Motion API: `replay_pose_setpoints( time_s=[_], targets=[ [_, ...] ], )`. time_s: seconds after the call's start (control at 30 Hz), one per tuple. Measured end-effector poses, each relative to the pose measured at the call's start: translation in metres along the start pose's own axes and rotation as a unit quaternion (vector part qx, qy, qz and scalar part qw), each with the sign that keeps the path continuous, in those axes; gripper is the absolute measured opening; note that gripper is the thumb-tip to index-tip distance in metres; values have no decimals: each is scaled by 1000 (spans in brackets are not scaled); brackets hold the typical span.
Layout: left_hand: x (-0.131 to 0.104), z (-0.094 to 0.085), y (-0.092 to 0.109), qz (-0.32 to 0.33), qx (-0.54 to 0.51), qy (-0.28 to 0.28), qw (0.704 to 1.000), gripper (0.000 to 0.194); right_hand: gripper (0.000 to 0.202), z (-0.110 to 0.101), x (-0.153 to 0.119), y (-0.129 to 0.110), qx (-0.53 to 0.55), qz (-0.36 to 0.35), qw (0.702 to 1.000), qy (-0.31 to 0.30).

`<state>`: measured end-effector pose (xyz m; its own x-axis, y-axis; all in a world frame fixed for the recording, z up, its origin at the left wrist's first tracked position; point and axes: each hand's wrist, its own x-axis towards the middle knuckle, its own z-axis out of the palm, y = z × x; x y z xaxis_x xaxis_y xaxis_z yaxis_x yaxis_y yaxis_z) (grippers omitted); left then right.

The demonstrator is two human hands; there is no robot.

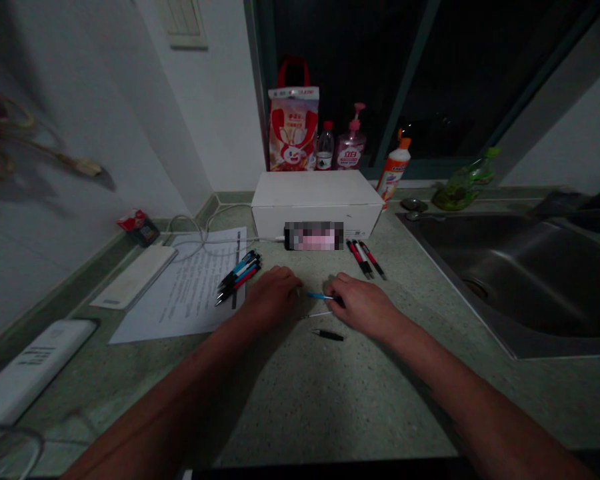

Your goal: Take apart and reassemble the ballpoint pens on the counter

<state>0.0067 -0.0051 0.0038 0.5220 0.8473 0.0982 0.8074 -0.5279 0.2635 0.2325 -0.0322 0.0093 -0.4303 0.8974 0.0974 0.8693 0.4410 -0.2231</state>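
My right hand (363,303) is closed around a blue pen barrel (317,295), whose blue end points left toward my other hand. My left hand (273,293) has its fingers pinched together just left of that end; whatever they hold is too small and dark to make out. Below the hands, a thin pen refill (316,315) lies on the countertop. Nearer to me lies a black pen part with a pointed tip (329,335). A pile of blue, red and black pens (239,277) rests on a printed sheet (185,293) beside my left hand. Red-and-black pens (366,259) lie beyond my right hand.
A white box (317,190) stands at the back, with a phone (314,237) leaning on it and a cable running left. Bottles and a bag line the window. At right is a steel sink (530,267). A white power strip (35,373) lies at left.
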Motion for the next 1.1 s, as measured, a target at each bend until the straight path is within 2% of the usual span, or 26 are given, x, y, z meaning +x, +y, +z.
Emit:
replay_pose_setpoints(
  time_s=[0.27, 0.5, 0.7, 0.93, 1.1],
  targets=[
    [0, 0, -3, 11, 36, 2, 999, 21, 6, 0, 0, 1, -2, -6, 1000, -1],
    [-2, -2, 3, -34, 11, -9, 999, 16, 6, -1, 0, 0, 0, 1, 1000, -4],
    [-4, -4, 4, -24, -31, 10, 999, 15, 6, -2, 0, -1, 1, 0, 1000, 10],
    [-5, -6, 8, -22, -49, -3, 999, 16, 5, 0, 0, 0, 1, -17, 999, 30],
    [-7, -3, 5, -24, -106, 34, 994, 15, 6, 1, 0, 1, 5, -28, 999, 30]
  ],
)
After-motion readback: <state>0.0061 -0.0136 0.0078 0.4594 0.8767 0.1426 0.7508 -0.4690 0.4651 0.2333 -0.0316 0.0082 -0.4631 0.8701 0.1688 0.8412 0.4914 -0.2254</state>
